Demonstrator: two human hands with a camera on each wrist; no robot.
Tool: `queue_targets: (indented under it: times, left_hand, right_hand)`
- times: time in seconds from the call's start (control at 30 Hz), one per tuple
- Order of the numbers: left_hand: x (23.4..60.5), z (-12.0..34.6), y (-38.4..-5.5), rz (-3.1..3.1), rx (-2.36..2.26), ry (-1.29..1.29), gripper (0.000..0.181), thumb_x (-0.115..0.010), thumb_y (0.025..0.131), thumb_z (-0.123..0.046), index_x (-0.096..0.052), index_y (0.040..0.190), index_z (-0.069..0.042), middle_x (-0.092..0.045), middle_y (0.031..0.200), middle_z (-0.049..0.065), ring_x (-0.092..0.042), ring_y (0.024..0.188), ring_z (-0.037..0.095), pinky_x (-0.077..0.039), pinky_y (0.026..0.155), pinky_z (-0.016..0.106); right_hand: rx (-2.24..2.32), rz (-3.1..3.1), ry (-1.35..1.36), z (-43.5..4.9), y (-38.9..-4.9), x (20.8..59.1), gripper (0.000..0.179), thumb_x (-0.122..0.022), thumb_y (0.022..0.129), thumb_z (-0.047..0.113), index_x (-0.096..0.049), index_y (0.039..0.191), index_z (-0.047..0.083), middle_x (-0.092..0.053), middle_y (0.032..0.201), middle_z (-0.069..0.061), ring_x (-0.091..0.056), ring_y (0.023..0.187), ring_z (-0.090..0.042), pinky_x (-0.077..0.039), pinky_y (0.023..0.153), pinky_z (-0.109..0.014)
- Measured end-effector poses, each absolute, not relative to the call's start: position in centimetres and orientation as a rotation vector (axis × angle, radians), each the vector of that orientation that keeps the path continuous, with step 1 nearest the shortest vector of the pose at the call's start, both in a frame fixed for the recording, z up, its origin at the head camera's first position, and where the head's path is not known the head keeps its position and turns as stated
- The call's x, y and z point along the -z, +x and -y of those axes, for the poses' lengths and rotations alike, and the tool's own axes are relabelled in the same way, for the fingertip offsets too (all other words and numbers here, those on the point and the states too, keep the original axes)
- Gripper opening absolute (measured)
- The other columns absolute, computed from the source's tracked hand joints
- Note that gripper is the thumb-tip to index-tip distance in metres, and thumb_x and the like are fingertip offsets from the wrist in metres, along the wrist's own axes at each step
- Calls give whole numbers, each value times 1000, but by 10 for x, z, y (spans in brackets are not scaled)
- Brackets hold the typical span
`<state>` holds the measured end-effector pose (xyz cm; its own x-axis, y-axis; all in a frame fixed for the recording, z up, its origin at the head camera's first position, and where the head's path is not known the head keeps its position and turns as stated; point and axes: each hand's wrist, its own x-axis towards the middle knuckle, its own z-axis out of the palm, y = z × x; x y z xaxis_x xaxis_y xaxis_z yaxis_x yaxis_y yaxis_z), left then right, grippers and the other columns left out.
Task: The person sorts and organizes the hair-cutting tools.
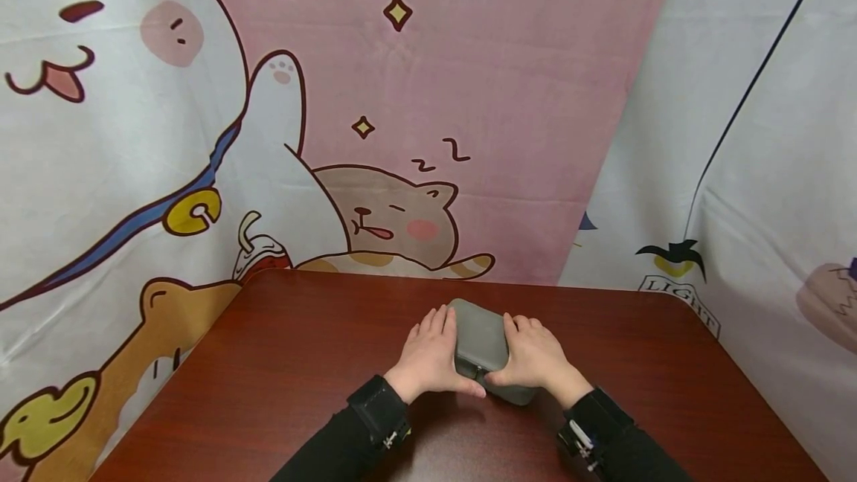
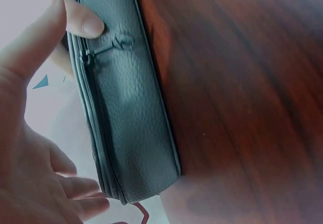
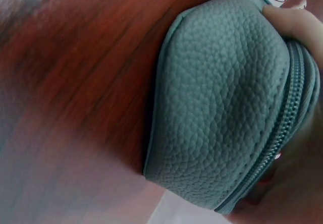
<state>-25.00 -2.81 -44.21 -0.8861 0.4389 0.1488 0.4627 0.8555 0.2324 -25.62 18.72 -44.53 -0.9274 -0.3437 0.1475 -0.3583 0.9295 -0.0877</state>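
A grey-green zippered case (image 1: 478,329) with a pebbled surface sits on the table between both hands. My left hand (image 1: 430,358) lies along its left side, fingers fairly straight and thumb stretched out before the front. On the other side my right hand (image 1: 537,354) grips the case, fingers over the right part and thumb on the front. In the left wrist view the zip pull (image 2: 103,49) hangs on the front face, close to the right thumb (image 2: 91,26). The zipper (image 3: 285,128) looks closed along the stretch seen in the right wrist view.
The reddish-brown wooden table (image 1: 301,370) spreads around the case. Behind it hangs a cartoon-printed cloth (image 1: 509,95) in pink and white, which continues along the left and right sides. Dark sleeves (image 1: 335,441) and wrist straps cover the forearms.
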Motion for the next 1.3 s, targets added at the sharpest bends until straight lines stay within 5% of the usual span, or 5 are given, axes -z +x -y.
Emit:
queue_targets:
  times: [0.6, 0.8, 0.97, 1.3]
  left_hand:
    - [448, 38, -240, 2960, 816, -465, 121, -83, 65, -64, -34, 147, 10, -40, 147, 27, -43, 133, 41, -46, 98, 53]
    - [448, 44, -233, 2935, 967, -413, 85, -85, 72, -50, -54, 127, 8, -61, 112, 19, -60, 102, 35, -53, 80, 49]
    - [449, 43, -227, 2925, 1102, -428, 46, -83, 78, -33, -65, 103, 2, -60, 84, 6, -58, 73, 21, -48, 61, 37]
    - [459, 27, -225, 2869, 1494, -497, 23, -80, 82, -16, -70, 93, 1, -65, 77, -1, -59, 67, 10, -50, 60, 29]
  right_hand:
    - [-193, 2983, 404, -183, -255, 443, 117, -80, 60, 67, -45, 139, -12, -54, 126, -28, -53, 110, -43, -47, 92, -53]
    - [-187, 2990, 407, -183, -254, 442, 116, -80, 61, 67, -45, 139, -12, -54, 127, -29, -52, 111, -44, -46, 92, -53]
    - [-182, 2991, 399, -182, -255, 442, 116, -80, 61, 67, -45, 140, -11, -54, 127, -28, -52, 111, -43, -46, 92, -53]
    - [-178, 2997, 399, -181, -254, 442, 117, -79, 61, 67, -44, 140, -12, -53, 128, -29, -52, 112, -45, -46, 94, -54]
